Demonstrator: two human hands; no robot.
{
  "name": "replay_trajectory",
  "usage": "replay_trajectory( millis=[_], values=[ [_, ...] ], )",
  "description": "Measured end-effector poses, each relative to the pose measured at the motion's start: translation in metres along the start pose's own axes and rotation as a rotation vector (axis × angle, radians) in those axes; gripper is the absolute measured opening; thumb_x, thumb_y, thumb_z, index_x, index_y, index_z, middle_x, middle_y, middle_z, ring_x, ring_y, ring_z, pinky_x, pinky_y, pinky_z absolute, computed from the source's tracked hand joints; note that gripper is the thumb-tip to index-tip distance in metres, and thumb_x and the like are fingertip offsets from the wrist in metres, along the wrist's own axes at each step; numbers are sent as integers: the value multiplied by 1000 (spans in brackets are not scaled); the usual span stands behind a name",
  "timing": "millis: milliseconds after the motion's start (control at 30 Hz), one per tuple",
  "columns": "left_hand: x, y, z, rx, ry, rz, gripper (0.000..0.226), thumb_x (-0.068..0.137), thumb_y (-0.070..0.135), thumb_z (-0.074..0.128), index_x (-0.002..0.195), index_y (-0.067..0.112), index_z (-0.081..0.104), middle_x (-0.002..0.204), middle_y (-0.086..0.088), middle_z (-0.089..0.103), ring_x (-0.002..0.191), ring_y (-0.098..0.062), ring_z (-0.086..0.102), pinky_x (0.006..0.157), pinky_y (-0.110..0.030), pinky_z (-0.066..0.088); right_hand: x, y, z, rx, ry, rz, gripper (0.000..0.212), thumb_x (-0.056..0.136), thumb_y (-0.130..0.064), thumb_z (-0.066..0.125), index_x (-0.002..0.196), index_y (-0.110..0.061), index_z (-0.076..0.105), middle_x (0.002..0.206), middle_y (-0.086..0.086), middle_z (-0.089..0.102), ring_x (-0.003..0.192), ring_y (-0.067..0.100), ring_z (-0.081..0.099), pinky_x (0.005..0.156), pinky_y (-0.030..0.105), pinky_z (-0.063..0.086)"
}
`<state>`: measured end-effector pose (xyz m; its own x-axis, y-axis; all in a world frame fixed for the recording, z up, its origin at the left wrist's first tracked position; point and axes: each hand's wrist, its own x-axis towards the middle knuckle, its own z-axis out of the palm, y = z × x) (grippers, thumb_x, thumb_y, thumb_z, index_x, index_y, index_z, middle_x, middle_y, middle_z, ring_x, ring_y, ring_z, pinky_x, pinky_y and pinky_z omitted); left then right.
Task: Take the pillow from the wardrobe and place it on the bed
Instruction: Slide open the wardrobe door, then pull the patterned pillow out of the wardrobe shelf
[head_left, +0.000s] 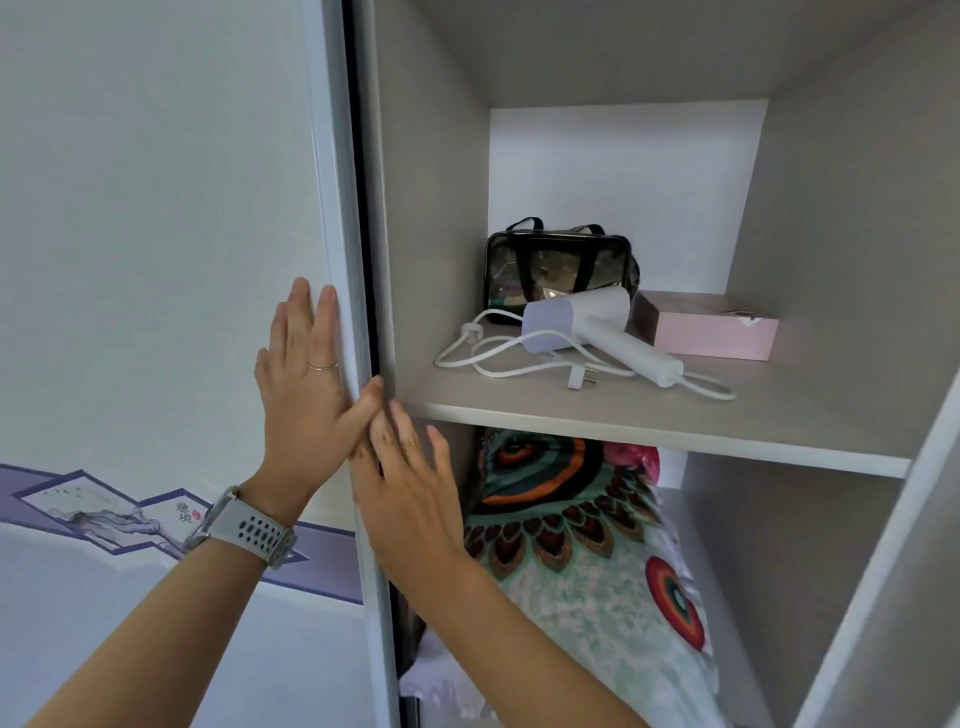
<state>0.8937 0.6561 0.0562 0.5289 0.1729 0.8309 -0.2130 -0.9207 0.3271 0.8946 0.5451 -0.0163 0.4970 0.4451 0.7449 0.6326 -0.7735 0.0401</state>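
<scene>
A pillow with a colourful owl-like pattern stands upright in the wardrobe's lower compartment, under the shelf. My left hand lies flat with fingers spread on the white sliding door, at its right edge. My right hand presses on the door's edge just below, fingers apart, a little left of the pillow and not touching it. Neither hand holds anything. The bed is out of view.
On the shelf above the pillow lie a white hair dryer with its cord, a clear black-trimmed bag and a pink box. A second white door frame crosses the right side. More fabric lies below the pillow.
</scene>
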Motion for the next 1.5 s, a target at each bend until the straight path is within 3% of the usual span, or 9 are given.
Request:
replay_trajectory(
  millis=[433, 633, 767, 933, 1033, 1167, 1267, 1367, 1500],
  values=[
    [5, -28, -10, -38, -19, 15, 85, 83, 48, 43, 152, 32, -3, 165, -9, -2, 151, -30, -2, 116, -58, 5, 10, -29, 8, -49, -56, 56, 52, 89, -21, 33, 139, -22, 49, 149, 1, 46, 143, 22, 34, 105, 46, 39],
    [-7, -3, -3, 75, 111, 22, 80, 79, 29, 55, 150, 11, 21, 161, -13, 20, 145, -36, 18, 114, -56, 20, 5, -13, 2, -40, -10, 25, 52, 92, -35, 53, 142, -22, 47, 151, 1, 44, 140, 22, 39, 103, 44, 44],
    [-38, 42, 30, -10, 356, 333, 41, 79, 16, 54, 119, 5, 48, 128, -13, 42, 115, -33, 43, 108, -49, 27, -16, 30, -3, -30, -22, 44, 68, 87, -45, 49, 148, -18, 33, 151, 2, 43, 138, 24, 41, 104, 42, 42],
    [-83, 69, 101, -193, 40, 424, 34, 82, 20, 54, 114, 12, 50, 121, -6, 43, 109, -27, 44, 105, -32, 29, -58, 109, -7, -110, -50, 117, 64, 83, -41, 54, 143, -22, 40, 149, -1, 47, 134, 21, 48, 101, 42, 46],
    [-100, 73, 142, -277, -143, 248, 36, 82, 25, 50, 116, 16, 49, 122, -2, 39, 106, -21, 40, 95, -26, 35, -86, 159, -5, -178, -89, 107, 65, 80, -33, 56, 142, -18, 45, 150, 0, 46, 130, 23, 52, 98, 42, 49],
    [-108, 74, 186, -236, -434, 124, 37, 85, 31, 53, 119, 15, 54, 121, -4, 46, 105, -21, 44, 92, -30, 39, -112, 215, -7, -239, -172, 111, 72, 72, -27, 70, 140, -12, 50, 145, 5, 52, 123, 27, 58, 92, 44, 53],
    [-90, 80, 209, -281, -733, -177, 42, 89, 41, 59, 112, 6, 65, 119, -13, 61, 114, -28, 55, 98, -30, 40, -119, 243, -11, -309, -269, 167, 66, 73, -35, 73, 132, -9, 57, 133, 13, 61, 112, 32, 64, 83, 44, 57],
    [-61, 79, 224, -455, -937, -548, 63, 85, 58, 55, 121, 7, 64, 128, -16, 63, 118, -31, 58, 103, -40, 44, -114, 264, -9, -200, -448, 427, 43, 90, -46, 53, 118, -15, 64, 106, 14, 70, 93, 35, 68, 74, 39, 54],
    [-36, 52, 250, -435, -903, -716, 76, 88, 59, 49, 147, 13, 34, 155, -12, 35, 139, -33, 37, 111, -37, 33, -109, 296, 4, 45, -497, 830, 45, 91, -53, 46, 104, -16, 68, 102, 16, 71, 95, 35, 66, 76, 35, 50]
  ],
)
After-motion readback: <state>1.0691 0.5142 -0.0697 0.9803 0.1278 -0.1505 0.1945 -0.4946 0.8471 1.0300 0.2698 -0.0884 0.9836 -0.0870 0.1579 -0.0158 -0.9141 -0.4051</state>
